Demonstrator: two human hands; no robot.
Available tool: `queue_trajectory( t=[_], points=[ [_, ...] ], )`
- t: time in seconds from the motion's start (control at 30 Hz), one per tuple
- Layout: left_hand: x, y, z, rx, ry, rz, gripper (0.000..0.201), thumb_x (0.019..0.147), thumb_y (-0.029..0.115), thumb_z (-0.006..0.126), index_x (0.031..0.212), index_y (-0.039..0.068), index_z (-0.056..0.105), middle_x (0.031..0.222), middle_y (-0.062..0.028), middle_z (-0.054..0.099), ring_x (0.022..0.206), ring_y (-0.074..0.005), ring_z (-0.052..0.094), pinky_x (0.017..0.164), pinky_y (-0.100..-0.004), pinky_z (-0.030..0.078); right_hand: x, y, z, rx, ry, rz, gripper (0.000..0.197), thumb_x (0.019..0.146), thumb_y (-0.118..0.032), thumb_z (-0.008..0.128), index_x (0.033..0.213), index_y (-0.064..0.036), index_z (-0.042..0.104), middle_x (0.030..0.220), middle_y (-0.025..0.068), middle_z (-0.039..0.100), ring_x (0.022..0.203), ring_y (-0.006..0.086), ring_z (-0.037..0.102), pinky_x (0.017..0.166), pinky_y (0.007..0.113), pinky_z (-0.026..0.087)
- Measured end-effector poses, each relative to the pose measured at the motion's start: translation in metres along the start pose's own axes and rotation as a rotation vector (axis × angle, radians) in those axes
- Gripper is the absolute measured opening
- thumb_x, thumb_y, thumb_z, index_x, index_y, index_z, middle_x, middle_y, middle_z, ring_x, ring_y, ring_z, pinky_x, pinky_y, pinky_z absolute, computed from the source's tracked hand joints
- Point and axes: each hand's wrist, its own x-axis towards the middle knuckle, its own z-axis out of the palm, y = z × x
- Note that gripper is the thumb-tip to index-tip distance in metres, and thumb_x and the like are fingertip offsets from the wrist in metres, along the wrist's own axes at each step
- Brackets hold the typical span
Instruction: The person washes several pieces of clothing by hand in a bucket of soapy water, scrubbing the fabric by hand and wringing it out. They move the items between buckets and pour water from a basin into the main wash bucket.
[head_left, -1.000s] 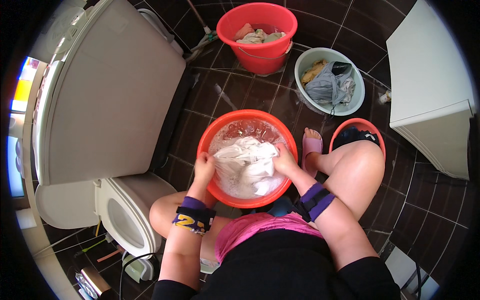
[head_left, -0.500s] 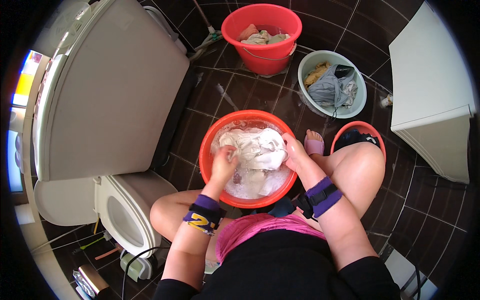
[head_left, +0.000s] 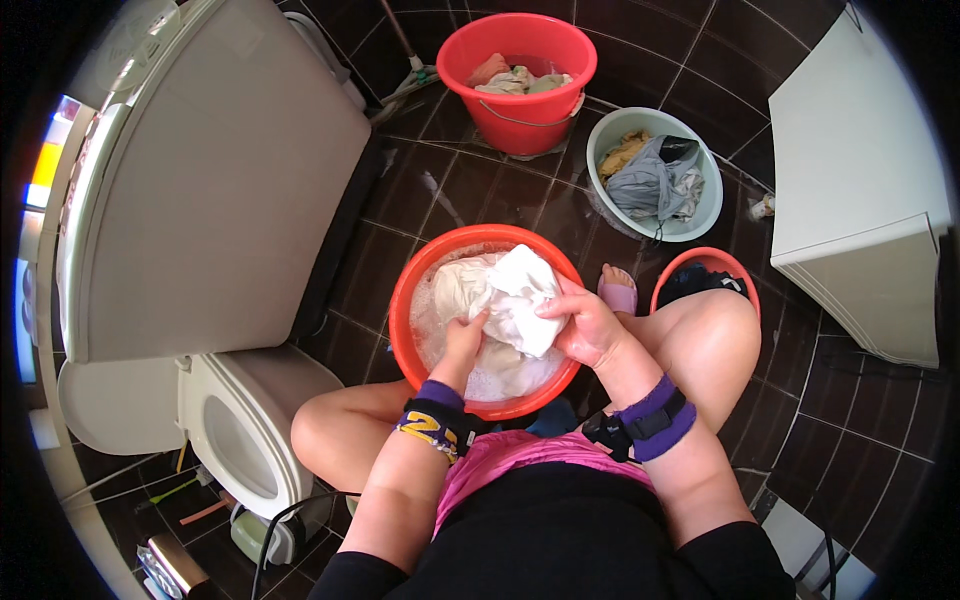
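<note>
A wet white cloth (head_left: 525, 285) is lifted over the orange-red basin (head_left: 404, 320), bunched between my two hands. My right hand (head_left: 592, 328) grips its right side, the thumb lying over the fabric. At its lower left, my left hand (head_left: 464, 338) pinches the cloth with fingers drawn together. Cream-white fabric (head_left: 458, 285) lies behind it in the basin, and more pale cloth (head_left: 505, 368) rests in the sudsy water (head_left: 425, 325) nearer me. My fingertips are partly hidden by the folds.
A red bucket (head_left: 517, 110) and a pale blue-green basin (head_left: 655, 232), both with laundry, stand farther back. A small red tub (head_left: 710, 254) with dark clothes sits by my right knee. A toilet (head_left: 245, 440) and large grey appliance (head_left: 220, 180) are left; a white cabinet (head_left: 860, 170) is right.
The white cloth has been raised and gathered upward from the suds. My left hand has moved right and down onto it, closing its fingers; my right hand has turned around its side.
</note>
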Motion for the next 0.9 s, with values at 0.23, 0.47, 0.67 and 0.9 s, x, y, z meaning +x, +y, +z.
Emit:
queue_trajectory(
  t=[0.23, 0.47, 0.67, 0.9],
  points=[
    [-0.015, 0.030, -0.041, -0.623, 0.192, 0.160, 0.016, 0.089, 0.009, 0.043, 0.105, 0.013, 0.039, 0.103, -0.0105, 0.050, 0.079, -0.0218, 0.058, 0.053, -0.0393, 0.053, 0.020, 0.003, -0.034, -0.605, 0.283, -0.101, 0.047, 0.082, -0.005, 0.055, 0.128, -0.0002, 0.044, 0.114, 0.0134, 0.060, 0.105, 0.0257, 0.059, 0.089, 0.035, 0.047],
    [-0.028, 0.072, -0.079, -0.124, 0.194, 0.716, 0.015, 0.090, 0.003, 0.037, 0.095, 0.007, 0.050, 0.084, -0.0027, 0.054, 0.077, -0.0109, 0.050, 0.072, -0.0237, 0.042, 0.047, -0.004, -0.053, -1.506, 0.692, -0.280, 0.034, 0.090, -0.025, 0.052, 0.120, -0.0095, 0.045, 0.098, 0.0249, 0.063, 0.095, 0.0415, 0.059, 0.082, 0.047, 0.047],
    [-0.011, 0.044, -0.040, 0.469, 0.068, 0.735, 0.033, 0.079, 0.005, 0.055, 0.111, 0.002, 0.060, 0.111, -0.0163, 0.055, 0.099, -0.0275, 0.055, 0.088, -0.0340, 0.044, 0.078, 0.039, -0.088, -1.481, 0.426, -0.364, 0.043, 0.074, -0.009, 0.067, 0.112, -0.0169, 0.048, 0.109, 0.0164, 0.056, 0.105, 0.0322, 0.055, 0.085, 0.040, 0.046],
    [0.007, 0.018, -0.018, 1.105, 0.127, 0.696, 0.067, 0.065, 0.008, 0.070, 0.127, 0.002, 0.046, 0.134, -0.0210, 0.036, 0.117, -0.0438, 0.039, 0.100, -0.0456, 0.038, 0.099, 0.076, -0.112, -1.961, 0.343, -0.005, 0.054, 0.072, -0.002, 0.058, 0.122, -0.0241, 0.056, 0.136, 0.0111, 0.038, 0.122, 0.0327, 0.045, 0.097, 0.038, 0.042]
  ],
)
